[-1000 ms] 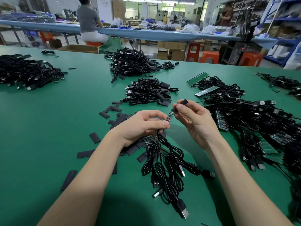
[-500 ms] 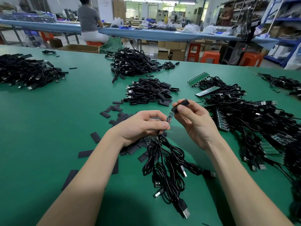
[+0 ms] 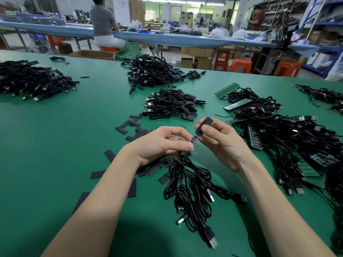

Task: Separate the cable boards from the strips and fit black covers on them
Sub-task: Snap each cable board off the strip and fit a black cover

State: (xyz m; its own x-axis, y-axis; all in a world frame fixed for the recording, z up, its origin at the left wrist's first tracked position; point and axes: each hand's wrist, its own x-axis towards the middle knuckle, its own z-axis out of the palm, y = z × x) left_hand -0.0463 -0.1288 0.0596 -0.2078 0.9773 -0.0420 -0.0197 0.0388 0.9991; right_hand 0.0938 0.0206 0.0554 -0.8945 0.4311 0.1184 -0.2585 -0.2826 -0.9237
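While the left hand (image 3: pixel 167 143) pinched a small board (image 3: pixel 194 140) by its cable end, the right hand (image 3: pixel 220 140) held a black cover (image 3: pixel 203 125) between thumb and fingers, its lower mouth just over the board's free tip. Both hands were closed on their parts above the green surface (image 3: pixel 55 145), near centre of view. From the left hand hung a bunch of cables (image 3: pixel 191 186) with plugs trailing toward 6 o'clock; a short strip (image 3: pixel 171 158) showed under the palm.

Step in hand, as judged: sleeving a separated board. Cover looked only started, most of the board still bare. Next move would call for keeping board and cover in line and sliding the cover down toward the cable joint without bending the board.

Loose covers (image 3: pixel 130 125) lay at 10 o'clock and beneath the left wrist. Finished pile (image 3: pixel 172 104) sat at 12 o'clock. Unsplit strips with cables (image 3: pixel 278 138) lay at 3 o'clock.
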